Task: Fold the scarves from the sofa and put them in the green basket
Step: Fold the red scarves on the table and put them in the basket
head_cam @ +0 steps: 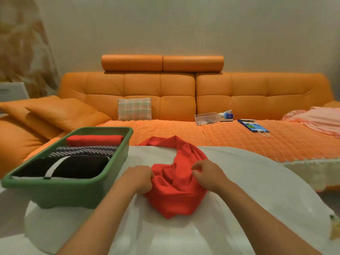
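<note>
Red scarf (176, 183) lies bunched on the white desk (257, 181), just right of the green basket (73, 194), which holds three folded scarves (82, 152). Your left grip (139, 178) and right grip (206, 173) each pinch its cloth. Folding looks barely begun; next, spread it flat and square the edges.

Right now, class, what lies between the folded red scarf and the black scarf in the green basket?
The head view shows a folded black-and-white striped scarf between the folded red scarf and the black scarf in the green basket.
</note>
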A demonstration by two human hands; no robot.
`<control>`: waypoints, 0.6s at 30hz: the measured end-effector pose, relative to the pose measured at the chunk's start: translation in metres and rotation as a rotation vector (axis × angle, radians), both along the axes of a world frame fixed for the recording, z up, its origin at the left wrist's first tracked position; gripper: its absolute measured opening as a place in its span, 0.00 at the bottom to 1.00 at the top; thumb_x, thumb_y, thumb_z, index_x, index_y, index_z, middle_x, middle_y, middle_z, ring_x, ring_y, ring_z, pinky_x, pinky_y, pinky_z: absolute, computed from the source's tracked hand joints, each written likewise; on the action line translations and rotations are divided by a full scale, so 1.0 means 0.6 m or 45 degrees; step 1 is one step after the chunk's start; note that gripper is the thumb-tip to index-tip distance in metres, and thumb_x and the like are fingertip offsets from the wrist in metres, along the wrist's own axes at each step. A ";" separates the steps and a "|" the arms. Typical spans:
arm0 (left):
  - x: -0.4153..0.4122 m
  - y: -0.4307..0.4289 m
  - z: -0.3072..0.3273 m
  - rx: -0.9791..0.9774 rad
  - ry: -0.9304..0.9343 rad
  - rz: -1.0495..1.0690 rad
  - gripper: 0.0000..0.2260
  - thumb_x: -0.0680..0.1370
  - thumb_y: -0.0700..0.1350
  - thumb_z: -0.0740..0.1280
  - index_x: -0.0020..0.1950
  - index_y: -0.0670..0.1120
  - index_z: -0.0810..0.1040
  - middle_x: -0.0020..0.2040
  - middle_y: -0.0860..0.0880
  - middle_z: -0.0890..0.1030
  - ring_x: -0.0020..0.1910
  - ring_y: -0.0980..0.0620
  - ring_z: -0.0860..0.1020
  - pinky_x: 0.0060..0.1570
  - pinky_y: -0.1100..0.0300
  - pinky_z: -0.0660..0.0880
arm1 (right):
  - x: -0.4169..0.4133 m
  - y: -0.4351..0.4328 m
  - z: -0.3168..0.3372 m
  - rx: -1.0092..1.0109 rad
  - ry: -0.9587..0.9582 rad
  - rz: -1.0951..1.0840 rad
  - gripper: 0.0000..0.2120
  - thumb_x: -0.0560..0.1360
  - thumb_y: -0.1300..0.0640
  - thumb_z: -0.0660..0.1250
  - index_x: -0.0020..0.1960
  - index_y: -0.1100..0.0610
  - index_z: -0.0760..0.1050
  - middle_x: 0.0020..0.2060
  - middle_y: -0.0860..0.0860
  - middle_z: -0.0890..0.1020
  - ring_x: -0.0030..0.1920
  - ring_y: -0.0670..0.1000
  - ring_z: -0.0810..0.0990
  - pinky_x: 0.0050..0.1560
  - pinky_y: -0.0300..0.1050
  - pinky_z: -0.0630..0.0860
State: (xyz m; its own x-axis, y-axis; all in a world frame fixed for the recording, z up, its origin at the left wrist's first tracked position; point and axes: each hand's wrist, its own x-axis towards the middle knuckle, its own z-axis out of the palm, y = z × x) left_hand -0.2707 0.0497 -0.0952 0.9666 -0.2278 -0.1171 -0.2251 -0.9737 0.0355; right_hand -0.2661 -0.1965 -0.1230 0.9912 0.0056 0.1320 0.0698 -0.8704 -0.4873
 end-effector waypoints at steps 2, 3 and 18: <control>-0.001 -0.006 -0.004 0.246 -0.264 -0.003 0.15 0.76 0.42 0.60 0.60 0.51 0.80 0.59 0.47 0.78 0.60 0.43 0.75 0.58 0.52 0.70 | -0.001 -0.005 -0.012 -0.224 0.125 0.006 0.24 0.74 0.45 0.64 0.71 0.44 0.72 0.71 0.50 0.70 0.71 0.54 0.69 0.68 0.53 0.68; -0.001 -0.012 -0.006 0.200 -0.326 -0.030 0.16 0.77 0.44 0.59 0.62 0.53 0.78 0.61 0.48 0.76 0.61 0.43 0.74 0.61 0.50 0.68 | -0.005 -0.004 -0.013 -0.249 0.246 0.031 0.28 0.75 0.44 0.63 0.74 0.44 0.67 0.74 0.50 0.67 0.73 0.55 0.66 0.70 0.54 0.66; 0.028 -0.014 -0.023 0.137 -0.208 0.050 0.15 0.78 0.45 0.58 0.61 0.49 0.78 0.63 0.46 0.78 0.63 0.43 0.75 0.64 0.50 0.69 | 0.030 0.042 -0.006 -0.090 0.085 0.297 0.11 0.75 0.58 0.63 0.50 0.50 0.83 0.49 0.50 0.84 0.50 0.53 0.82 0.51 0.46 0.77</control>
